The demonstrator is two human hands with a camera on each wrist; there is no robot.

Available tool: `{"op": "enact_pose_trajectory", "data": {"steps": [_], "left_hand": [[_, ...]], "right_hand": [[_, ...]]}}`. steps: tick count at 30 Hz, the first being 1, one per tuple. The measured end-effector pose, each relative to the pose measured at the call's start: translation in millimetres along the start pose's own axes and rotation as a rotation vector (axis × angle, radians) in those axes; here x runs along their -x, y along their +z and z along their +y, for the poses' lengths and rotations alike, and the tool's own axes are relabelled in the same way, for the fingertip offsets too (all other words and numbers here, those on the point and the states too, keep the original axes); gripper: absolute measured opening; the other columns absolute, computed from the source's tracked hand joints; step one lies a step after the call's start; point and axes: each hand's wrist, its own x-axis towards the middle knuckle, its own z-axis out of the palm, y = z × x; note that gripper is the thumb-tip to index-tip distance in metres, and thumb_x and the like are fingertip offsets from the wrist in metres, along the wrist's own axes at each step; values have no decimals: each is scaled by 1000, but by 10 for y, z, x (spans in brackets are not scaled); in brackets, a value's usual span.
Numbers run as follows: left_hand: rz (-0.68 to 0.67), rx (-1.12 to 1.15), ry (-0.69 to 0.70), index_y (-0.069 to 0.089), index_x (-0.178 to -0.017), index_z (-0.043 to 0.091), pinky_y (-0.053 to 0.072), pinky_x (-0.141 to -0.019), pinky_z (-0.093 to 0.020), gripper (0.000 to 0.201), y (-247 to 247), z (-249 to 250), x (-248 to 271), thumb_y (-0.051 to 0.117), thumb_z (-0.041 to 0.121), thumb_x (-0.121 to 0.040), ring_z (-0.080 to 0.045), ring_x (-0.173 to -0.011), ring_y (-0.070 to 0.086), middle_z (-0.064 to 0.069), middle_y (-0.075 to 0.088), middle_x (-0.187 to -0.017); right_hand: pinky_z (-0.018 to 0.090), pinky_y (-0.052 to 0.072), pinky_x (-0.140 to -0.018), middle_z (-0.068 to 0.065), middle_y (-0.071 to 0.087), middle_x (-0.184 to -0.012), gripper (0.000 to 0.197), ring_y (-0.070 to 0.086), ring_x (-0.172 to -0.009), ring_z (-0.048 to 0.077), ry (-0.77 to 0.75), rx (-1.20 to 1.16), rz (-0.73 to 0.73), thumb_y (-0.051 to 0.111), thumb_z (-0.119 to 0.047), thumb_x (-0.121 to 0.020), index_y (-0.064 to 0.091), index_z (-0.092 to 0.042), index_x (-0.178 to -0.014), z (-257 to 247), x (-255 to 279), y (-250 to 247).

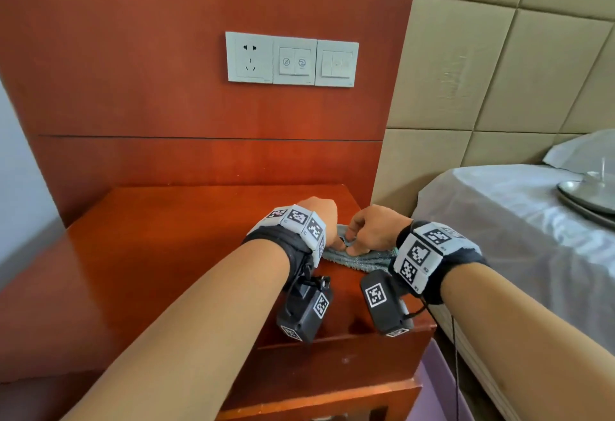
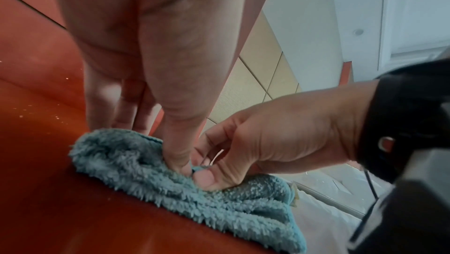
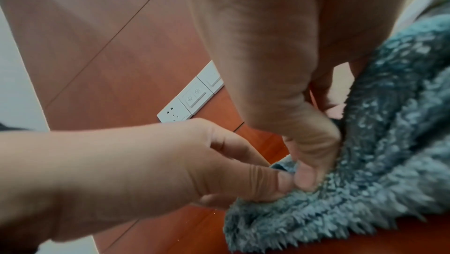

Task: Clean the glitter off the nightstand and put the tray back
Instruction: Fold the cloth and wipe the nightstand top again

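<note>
- Both forearms fill the bottom of the head view, each with a black wrist strap, a band of checkered marker blocks and a small black camera hanging underneath.
- Left hand (image 1: 317, 217) sits on the left end of a fluffy blue-grey cloth (image 1: 361, 259). From the left wrist view its thumb pushes down into the pile while the other fingers (image 2: 121, 112) stand behind the cloth's edge, so it's pinching a fold there.
- Right hand (image 1: 376, 229) is right beside it, nearly touching. Thumb and forefinger are curled and nipping the same bunched-up bit of cloth, which is pretty clear in the right wrist view (image 3: 309, 164).
- Cloth is crumpled on the right side of the nightstand (image 1: 166, 254), and its far end hangs a little over the edge toward the bed (image 1: 499, 221).
- That reddish glossy tabletop has pale specks of glitter (image 2: 39, 112) scattered to the left of the cloth. They only show up in the left wrist view.
- Some lighter flecks sit in the pile of the cloth near the right thumb, can't tell if that's glitter or just the fibres.
- Tray (image 1: 587, 196) is a silvery metal one, off on the bed at the right edge of the head view, well apart from the nightstand. Something clear stands on it but it's too blurry to make out.
- Behind the nightstand is a red wood wall panel with a white outlet and switch plate (image 1: 292, 59), and a padded beige headboard (image 1: 482, 71) next to it.
</note>
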Motion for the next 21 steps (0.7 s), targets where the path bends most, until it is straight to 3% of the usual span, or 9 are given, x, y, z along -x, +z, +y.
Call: {"op": "enact_pose_trajectory", "data": {"steps": [3, 7, 10, 12, 14, 17, 18, 20, 21], "left_hand": [[10, -32, -17, 52, -60, 16, 46, -60, -27, 40, -14, -32, -209, 73, 43, -79, -20, -68, 59, 0, 58, -64], [35, -70, -27, 50, -58, 16, 40, -51, -26, 41, -46, -120, -520, 69, 40, -84, -17, -61, 53, 1, 51, -59], [49, -97, -44, 47, -59, 15, 32, -44, -24, 41, -70, -212, -741, 63, 35, -90, -14, -52, 45, 0, 48, -59], [47, -120, -46, 48, -62, 12, 32, -44, -24, 40, -72, -261, -851, 60, 38, -91, -17, -57, 49, 0, 47, -60], [38, -113, -52, 59, -78, 9, 38, -51, -27, 34, -79, -311, -954, 57, 40, -92, -21, -70, 54, -2, 50, -65], [36, -92, -73, 64, -109, 8, 42, -64, -29, 36, -64, -424, -1090, 52, 40, -96, -25, -85, 62, -8, 65, -95], [41, -82, -80, 63, -114, 8, 42, -62, -29, 37, -48, -459, -1134, 50, 39, -97, -24, -83, 62, -9, 66, -100], [37, -76, -94, 60, -121, 11, 39, -55, -28, 39, -29, -495, -1197, 46, 39, -99, -20, -68, 54, -7, 61, -88], [29, -69, -92, 58, -126, 11, 39, -57, -28, 42, -24, -510, -1233, 44, 40, -99, -20, -68, 52, -5, 57, -86]], "right_hand": [[29, 50, -87, -1, 66, -108, 28, 61, -102, 18, -7, 80, 17, 77, -26, -78, 71, -16, -103, -20, -221, -44], [26, 48, -80, -2, 65, -102, 24, 59, -94, 15, 0, 55, 32, 77, -27, -78, 71, -18, -100, -15, -525, -110], [30, 51, -91, -1, 66, -112, 32, 61, -106, 19, 5, 89, 42, 75, -32, -80, 70, -16, -108, -54, -752, -150], [33, 50, -96, 1, 65, -117, 37, 60, -111, 20, 8, 124, 44, 73, -34, -81, 68, -15, -113, -100, -886, -178], [34, 50, -97, 2, 64, -120, 39, 59, -112, 21, 5, 162, 45, 72, -34, -82, 67, -14, -116, -149, -1033, -209], [33, 49, -97, 4, 64, -121, 38, 59, -113, 22, -6, 177, 55, 70, -31, -85, 65, -13, -118, -204, -1247, -219], [32, 49, -97, 4, 63, -122, 37, 58, -114, 22, -11, 182, 61, 69, -30, -86, 64, -13, -119, -219, -1306, -213], [32, 47, -97, 5, 61, -126, 36, 57, -116, 23, -25, 205, 72, 65, -28, -89, 61, -14, -122, -256, -1413, -197], [32, 46, -98, 5, 60, -129, 36, 56, -118, 23, -31, 227, 71, 62, -28, -91, 59, -14, -124, -278, -1463, -190]]}}
